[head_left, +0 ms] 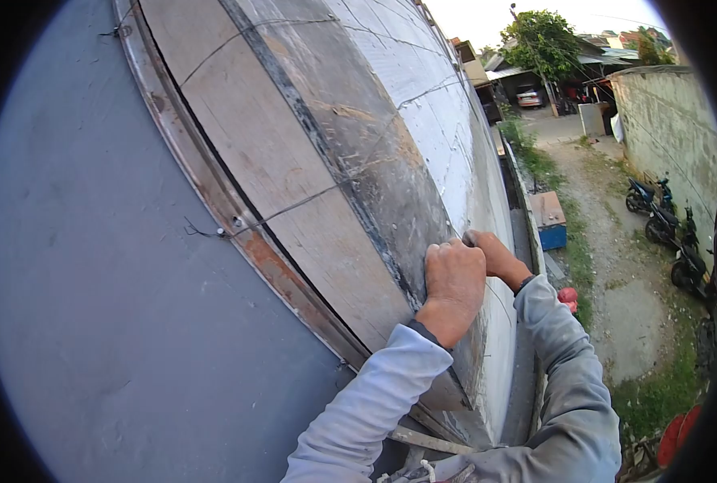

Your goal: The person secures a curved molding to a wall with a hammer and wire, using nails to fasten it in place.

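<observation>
My left hand (455, 282) is closed, knuckles up, at the edge of the grey stained board (358, 137). Close beside it on the right, my right hand (495, 256) is also closed, its fingers bent at the same edge. What either hand holds is hidden behind the fingers. Thin wires cross the pale wooden board (254, 145) and the grey board. One wire end sticks out by a small bolt in the rusty metal strip (270, 262). A white sheet (423, 88) lies beyond the grey board.
A smooth grey surface (133, 266) fills the left. Far below on the right are a gravel path (576, 173), a blue box (552, 235), parked motorbikes (663, 225) and a mossy wall (672, 121). A narrow ledge (523, 322) runs beside my right arm.
</observation>
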